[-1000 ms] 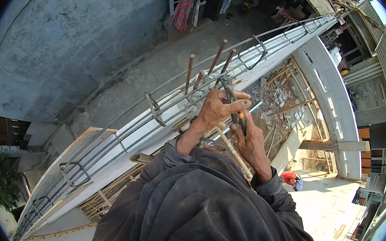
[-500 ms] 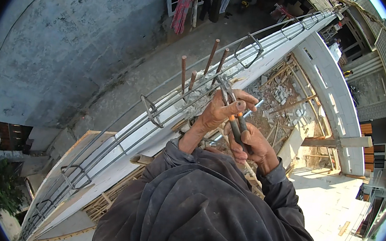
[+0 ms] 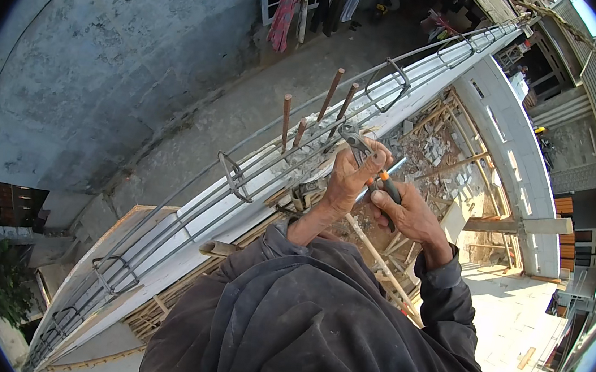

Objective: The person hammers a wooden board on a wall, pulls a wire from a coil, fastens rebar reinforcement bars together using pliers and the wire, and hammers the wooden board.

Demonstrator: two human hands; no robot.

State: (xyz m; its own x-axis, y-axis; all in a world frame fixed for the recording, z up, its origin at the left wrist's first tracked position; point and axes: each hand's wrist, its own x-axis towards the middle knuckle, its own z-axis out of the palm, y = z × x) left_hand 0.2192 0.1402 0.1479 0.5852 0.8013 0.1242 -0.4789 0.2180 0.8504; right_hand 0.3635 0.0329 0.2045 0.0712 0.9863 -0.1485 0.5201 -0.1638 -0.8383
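Note:
A pair of pincers [image 3: 356,140] with a grey metal head and orange-and-black handles is held in front of my chest, over the wall. My left hand [image 3: 348,180] is closed around it just below the jaws, thumb pointing up along it. Around the dark handles, my right hand [image 3: 411,214] is wrapped, its thumb lying on top. The jaws are close to the long steel bars [image 3: 286,157] of a reinforcement cage along the wall top. Rusty upright bars [image 3: 332,91] rise just left of the jaws. A shiny metal tube [image 3: 398,163] shows behind my hands.
Square steel stirrups [image 3: 235,177] are spaced along the cage. The pale block wall [image 3: 185,221] runs diagonally between an alley [image 3: 203,125] and a lower area with rubble [image 3: 432,149] and timber. A wooden pole [image 3: 371,248] slants beneath my forearms. A grey house wall [image 3: 124,44] stands left.
Both hands have shifted slightly to the right with the pincers. My right hand and forearm have swung outward, uncovering more of the pole below.

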